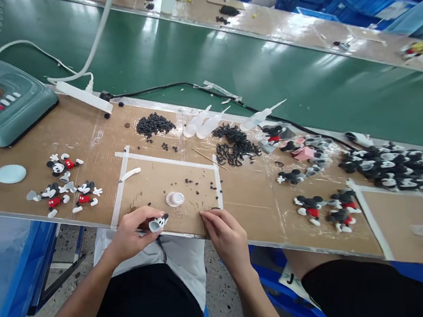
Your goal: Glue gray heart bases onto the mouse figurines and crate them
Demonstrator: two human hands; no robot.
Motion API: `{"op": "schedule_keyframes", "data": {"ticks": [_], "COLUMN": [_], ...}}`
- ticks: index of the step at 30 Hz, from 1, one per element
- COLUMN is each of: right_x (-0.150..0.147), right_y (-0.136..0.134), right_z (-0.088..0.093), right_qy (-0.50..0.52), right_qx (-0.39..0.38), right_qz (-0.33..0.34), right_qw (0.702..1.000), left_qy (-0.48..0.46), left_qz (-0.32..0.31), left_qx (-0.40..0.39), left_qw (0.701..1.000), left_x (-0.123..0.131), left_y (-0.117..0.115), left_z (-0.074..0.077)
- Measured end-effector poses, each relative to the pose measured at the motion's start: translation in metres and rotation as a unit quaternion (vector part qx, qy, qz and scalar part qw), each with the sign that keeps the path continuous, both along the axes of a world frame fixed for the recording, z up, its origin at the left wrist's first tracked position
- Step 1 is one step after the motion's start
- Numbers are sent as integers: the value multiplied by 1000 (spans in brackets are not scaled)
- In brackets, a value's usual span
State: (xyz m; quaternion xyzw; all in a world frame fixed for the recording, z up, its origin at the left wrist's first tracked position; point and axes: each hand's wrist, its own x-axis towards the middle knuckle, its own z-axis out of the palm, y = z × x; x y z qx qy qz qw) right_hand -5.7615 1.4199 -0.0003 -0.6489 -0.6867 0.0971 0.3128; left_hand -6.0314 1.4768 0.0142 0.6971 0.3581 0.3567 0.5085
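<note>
The left hand (pixel 133 232) clamps a small cartoon mouse head (pixel 159 222); the open right hand (pixel 225 238) rests nearby on the board's edge (pixel 184 232).

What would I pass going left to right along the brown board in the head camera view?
flat pale-blue round disc, black, white and red Mickey Mouse figures, small white round cup, tangled black curled pieces, red-shorted Mickey figures, crowded black-and-white Mickey pile

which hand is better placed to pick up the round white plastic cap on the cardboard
Probably the right hand: it looks empty and rests near the round white plastic cap, while the left hand is holding a black-and-white cartoon mouse figure.
</note>
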Motion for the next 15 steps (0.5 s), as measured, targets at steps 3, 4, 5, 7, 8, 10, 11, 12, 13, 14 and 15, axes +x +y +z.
{"op": "schedule_keyframes", "data": {"ticks": [3,4,5,7,8,10,11,12,13,14,15], "right_x": [-2,-3,-3,-4,-5,-5,-5,-6,-6,-6,-6], "right_y": [-1,-1,-2,-2,-1,-1,-1,0,0,0,1], "right_z": [-3,-4,-5,-6,-5,-5,-4,-4,-3,-3,-2], "right_qy": [-10,-14,-18,-21,-20,-16,-13,-9,-4,1,6], "right_qx": [12,14,16,16,16,15,14,12,9,5,-1], "right_qz": [-8,-10,-11,-7,-3,6,8,10,10,9,8], "right_qw": [1000,1000,1000,1000,1000,1000,1000,1000,1000,1000,1000], "left_qy": [1,0,-1,-2,-2,-1,-1,-2,-3,-4,-6], "left_qz": [-2,-2,-2,-2,-2,0,1,1,1,1,1], "left_qx": [5,5,6,8,10,12,12,11,11,11,11], "left_qw": [1000,1000,1000,1000,1000,1000,1000,1000,1000,1000,1000], "left_x": [0,0,0,-1,-1,0,0,0,0,0,0], "left_y": [0,0,0,0,-1,-1,-1,-1,-1,-1,-1], "left_z": [-1,-1,-2,-2,-3,-3,-2,-2,-2,-2,-2]}}
